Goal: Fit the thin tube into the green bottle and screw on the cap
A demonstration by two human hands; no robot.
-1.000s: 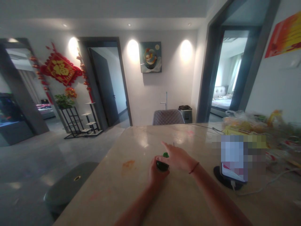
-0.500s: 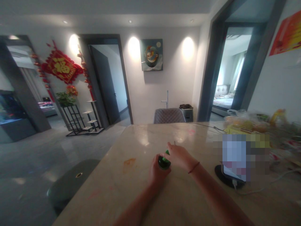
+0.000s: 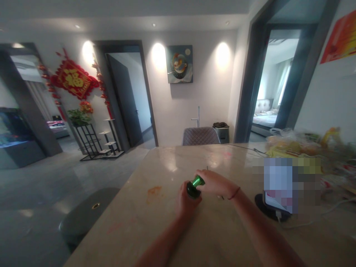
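Observation:
Both my hands meet over the middle of a beige marble table (image 3: 155, 226). My left hand (image 3: 185, 202) is closed round the dark base of a small green object (image 3: 195, 186). My right hand (image 3: 215, 183), with a red string on its wrist, is curled over the shiny green upper part of the same object. The object is tilted and held just above the tabletop. What it is exactly I cannot make out.
A phone on a dark round stand (image 3: 271, 209) with a white cable sits to the right. Bags of food (image 3: 300, 148) crowd the right end of the table. A grey chair (image 3: 200, 135) stands at the far end, a dark stool (image 3: 89, 215) at the left.
My right hand, pointing outward a second ago, has curled down and closed on the green top. The object has tilted, so more of its shiny green part shows.

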